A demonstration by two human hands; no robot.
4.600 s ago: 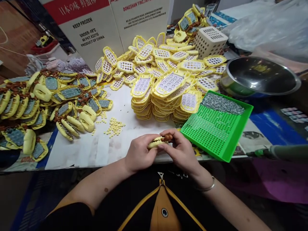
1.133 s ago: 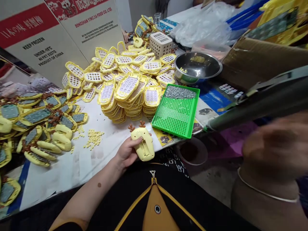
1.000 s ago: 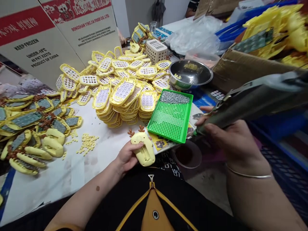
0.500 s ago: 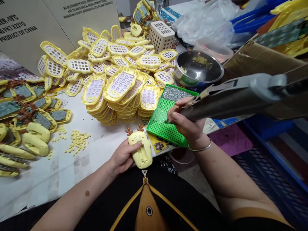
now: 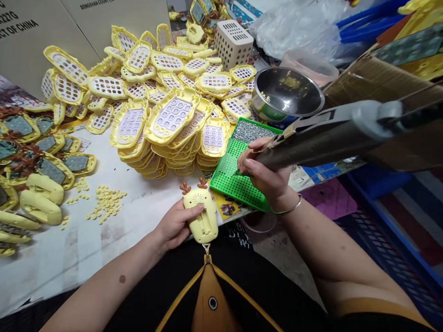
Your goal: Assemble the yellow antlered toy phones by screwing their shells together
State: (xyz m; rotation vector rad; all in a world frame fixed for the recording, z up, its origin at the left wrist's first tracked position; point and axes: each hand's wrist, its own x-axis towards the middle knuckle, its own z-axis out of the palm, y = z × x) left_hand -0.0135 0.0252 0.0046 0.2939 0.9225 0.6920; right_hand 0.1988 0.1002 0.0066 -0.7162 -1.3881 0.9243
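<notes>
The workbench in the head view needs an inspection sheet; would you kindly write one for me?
Surface: white covering with dark marks.
Job's things: antlered yellow casing, elongated recess showing; dark-grey handheld tool, tip unclear.
Clutter: piled yellow keypad frames; scattered pale-yellow discs; shells with grey panels; green tray holding small metal pieces.
Grips: left grip closed on the casing; right grip closed around the tool, over the green tray.
Cables: nothing clearly seen.
Surroundings: steel bowl, cardboard box, plastic bags.
</notes>
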